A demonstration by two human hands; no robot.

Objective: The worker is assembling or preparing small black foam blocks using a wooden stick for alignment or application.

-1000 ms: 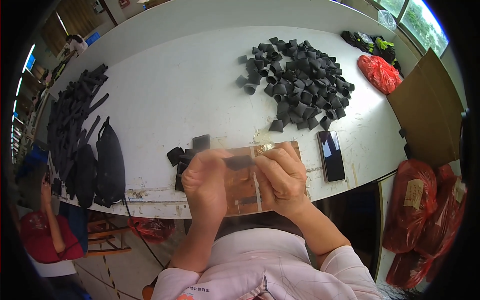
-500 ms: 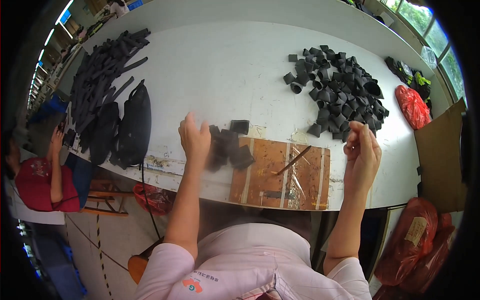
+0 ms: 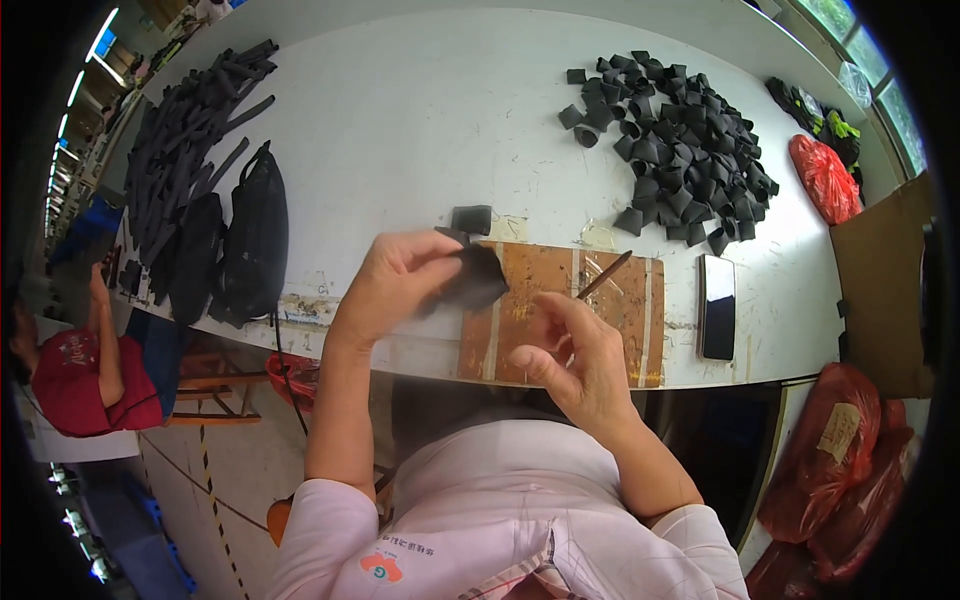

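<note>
Between the thumb and fingers of my left hand (image 3: pixel 390 285) is a black fabric piece (image 3: pixel 482 280), slightly blurred, over the left edge of a brown wooden board (image 3: pixel 642 335). My right hand (image 3: pixel 582 365) hovers above the board's middle, its thumb and fingers apart and nothing in them. Beyond its fingertips a thin dark brown stick (image 3: pixel 606 276) lies slanted on the board. Just behind the held piece, another black piece (image 3: pixel 472 220) rests on the white table. Part of what lies under my left hand is hidden.
A heap of black fabric loops (image 3: pixel 690 150) covers the table's far right. Black strips (image 3: pixel 190 150) and a black pouch (image 3: pixel 252 245) lie at the left. A phone (image 3: pixel 717 305) sits right of the board. Red bags (image 3: pixel 825 455) stand lower right; another person (image 3: pixel 95 375) sits left.
My left hand has moved right and now grips a black fabric piece. My right hand has swung left from near the heap to above the board, uncovering the phone.
</note>
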